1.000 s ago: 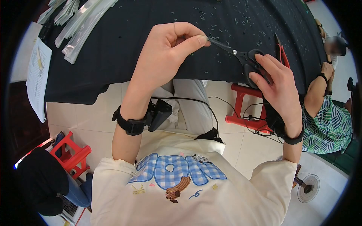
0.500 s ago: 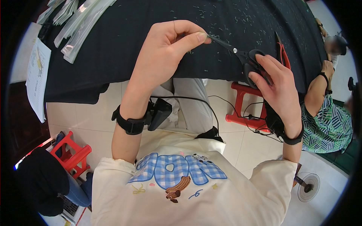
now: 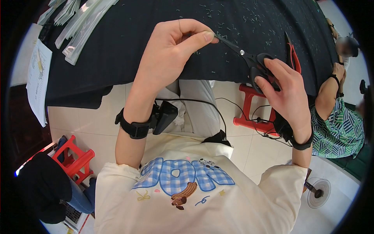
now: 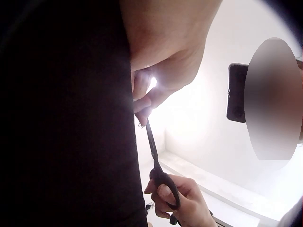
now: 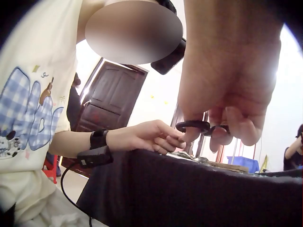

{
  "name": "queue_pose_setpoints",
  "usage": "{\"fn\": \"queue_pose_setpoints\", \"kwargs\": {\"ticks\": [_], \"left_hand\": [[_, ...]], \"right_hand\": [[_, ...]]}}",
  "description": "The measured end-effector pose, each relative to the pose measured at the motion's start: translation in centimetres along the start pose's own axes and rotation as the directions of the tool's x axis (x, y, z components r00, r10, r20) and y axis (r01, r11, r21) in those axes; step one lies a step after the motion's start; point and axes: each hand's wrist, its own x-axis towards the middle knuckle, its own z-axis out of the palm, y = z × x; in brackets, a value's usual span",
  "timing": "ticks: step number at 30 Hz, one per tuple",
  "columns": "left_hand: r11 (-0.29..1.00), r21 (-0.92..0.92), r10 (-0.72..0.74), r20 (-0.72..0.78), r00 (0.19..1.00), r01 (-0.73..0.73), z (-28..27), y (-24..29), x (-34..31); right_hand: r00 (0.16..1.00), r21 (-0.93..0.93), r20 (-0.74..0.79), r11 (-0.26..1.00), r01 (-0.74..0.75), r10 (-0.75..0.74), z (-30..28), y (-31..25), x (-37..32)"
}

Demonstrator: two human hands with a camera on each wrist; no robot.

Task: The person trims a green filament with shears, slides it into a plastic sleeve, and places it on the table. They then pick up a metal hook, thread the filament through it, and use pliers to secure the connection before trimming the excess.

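Note:
Black-handled scissors (image 3: 242,52) point up and left, low over the black tablecloth. My right hand (image 3: 288,87) holds them by the handle loops, thumb in one and fingers at the other. The blades lie nearly together, their tips right at my left fingertips. My left hand (image 3: 167,54) pinches a tiny thing between thumb and forefinger, mostly hidden by the fingers. In the left wrist view a thin, looped, thread-like piece (image 4: 141,125) shows beside the fingertips and the blade tip; I cannot tell its kind.
Many small thread-like scraps (image 3: 253,19) lie scattered over the tablecloth (image 3: 117,58). Red-handled pliers (image 3: 293,56) lie right of the scissors. Clear plastic sleeves (image 3: 83,33) and a paper sheet (image 3: 39,78) are at the left. A person in a patterned garment (image 3: 337,128) sits at the right.
My left hand has risen slightly in the head view, still pinching. My right thumb has shifted a little left with the lower scissor handle, and the blades look closer together.

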Motion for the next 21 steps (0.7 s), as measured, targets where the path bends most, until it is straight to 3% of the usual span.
{"fn": "queue_pose_setpoints", "kwargs": {"ticks": [21], "left_hand": [[0.998,0.039,-0.042,-0.007,0.999,0.042,-0.1,0.0,-0.1]], "right_hand": [[0.992,-0.096,-0.064,0.991,0.098,-0.104,1.7,-0.1,-0.5]]}}
